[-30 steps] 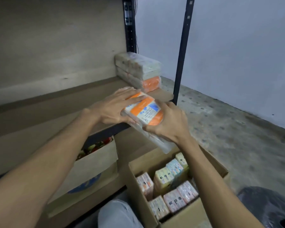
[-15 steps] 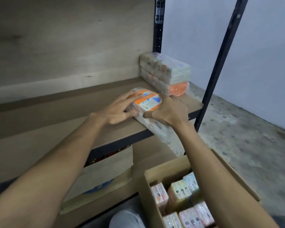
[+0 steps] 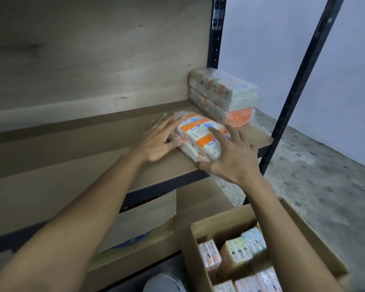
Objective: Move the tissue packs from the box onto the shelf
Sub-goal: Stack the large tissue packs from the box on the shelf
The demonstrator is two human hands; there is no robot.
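Observation:
An orange-and-white tissue pack [image 3: 198, 133] lies on the wooden shelf [image 3: 82, 152], near its right end. My left hand [image 3: 158, 142] presses flat against the pack's left side, fingers spread. My right hand [image 3: 234, 157] cups its near right end, thumb under the front corner. The pack is held between both hands. Behind it, a stack of wrapped tissue packs [image 3: 223, 95] sits in the shelf's back right corner. The open cardboard box [image 3: 217, 224] at the bottom right holds several more upright packs [image 3: 238, 251].
Black metal uprights [image 3: 299, 81] frame the shelf's right end. On the lower shelf stands another cardboard box [image 3: 139, 216]. A speckled concrete floor [image 3: 314, 165] and a pale wall lie to the right. My knee [image 3: 162, 283] shows at the bottom.
Both hands carried the orange pack up from above the box and laid it on the shelf, in front of the stack. The view has shifted closer to the shelf.

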